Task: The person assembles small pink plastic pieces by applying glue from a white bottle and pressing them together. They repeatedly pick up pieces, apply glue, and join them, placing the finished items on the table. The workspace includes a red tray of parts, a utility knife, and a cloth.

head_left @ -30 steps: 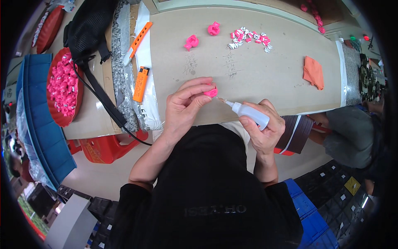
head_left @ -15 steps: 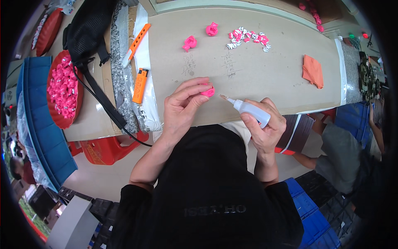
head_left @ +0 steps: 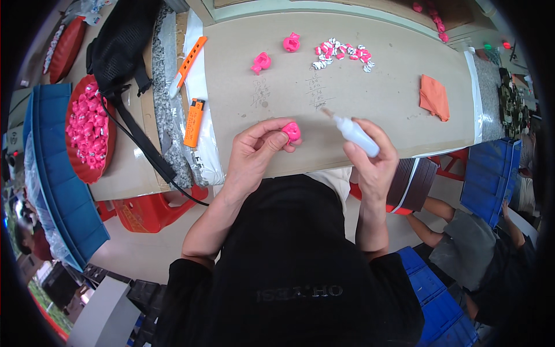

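One pink piece (head_left: 293, 132) is pinched in the left fingers (head_left: 272, 125), and right of them the right fingers (head_left: 359, 156) grip a white bottle (head_left: 359, 137), its long axis slanting forward-left, nozzle (head_left: 336, 117) apart from the piece.

Both hands (head_left: 254, 148) (head_left: 378, 165) are curled, held apart.

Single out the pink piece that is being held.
The pink piece pinched by the left hand; two others lie on the table, many more fill the red bowl.
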Tool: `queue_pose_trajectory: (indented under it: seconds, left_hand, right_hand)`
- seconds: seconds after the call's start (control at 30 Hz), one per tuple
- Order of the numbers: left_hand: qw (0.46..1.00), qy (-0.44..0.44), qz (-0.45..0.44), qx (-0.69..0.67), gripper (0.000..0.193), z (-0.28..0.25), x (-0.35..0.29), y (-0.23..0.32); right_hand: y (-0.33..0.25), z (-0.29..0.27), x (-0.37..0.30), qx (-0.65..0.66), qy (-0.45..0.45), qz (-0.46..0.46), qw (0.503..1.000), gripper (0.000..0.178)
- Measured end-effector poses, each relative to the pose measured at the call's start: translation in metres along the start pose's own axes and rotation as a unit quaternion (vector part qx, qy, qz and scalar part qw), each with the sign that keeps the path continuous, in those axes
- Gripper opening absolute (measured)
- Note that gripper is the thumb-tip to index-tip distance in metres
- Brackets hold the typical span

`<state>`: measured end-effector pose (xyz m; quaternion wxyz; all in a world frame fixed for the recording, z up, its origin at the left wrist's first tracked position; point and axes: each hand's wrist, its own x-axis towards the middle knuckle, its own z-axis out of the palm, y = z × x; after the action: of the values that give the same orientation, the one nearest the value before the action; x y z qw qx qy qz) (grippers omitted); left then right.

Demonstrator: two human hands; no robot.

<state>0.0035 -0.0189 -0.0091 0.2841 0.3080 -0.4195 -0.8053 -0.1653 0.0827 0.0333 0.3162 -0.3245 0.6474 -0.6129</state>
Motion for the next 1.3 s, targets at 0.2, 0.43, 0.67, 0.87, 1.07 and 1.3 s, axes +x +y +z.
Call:
queue_pose_trajectory:
  seconds: [0.2, 0.43, 0.67, 0.87, 1.07, 1.3]
  left_hand:
    - [1.000, 0.004, -0.010, 0.018, 0.031, 0.002, -0.006, 0.001]
    - [0.999, 0.020, -0.012, 0.022, 0.032, 0.000, -0.013, 0.002]
    - [0.999, 0.009, -0.021, 0.028, 0.030, 0.002, -0.010, 0.004]
    - [1.000, 0.003, -0.008, 0.020, 0.030, 0.003, -0.010, 0.005]
    - [1.000, 0.000, -0.014, 0.017, 0.030, 0.005, -0.009, 0.003]
    - [0.999, -0.011, -0.023, 0.028, 0.030, 0.014, -0.006, 0.000]
  right_hand:
    - [0.030, 0.027, 0.031, -0.120, -0.036, -0.089, 0.988, 0.031]
    - [0.020, 0.042, 0.043, -0.116, -0.060, -0.096, 0.987, 0.030]
    - [0.020, 0.015, 0.102, -0.370, -0.058, -0.276, 0.885, 0.015]
    - [0.031, 0.021, 0.120, -0.427, -0.103, -0.329, 0.836, 0.013]
    - [0.020, 0.005, 0.072, -0.355, -0.088, -0.210, 0.907, 0.011]
    - [0.033, -0.007, 0.059, -0.375, -0.081, -0.228, 0.895, 0.010]
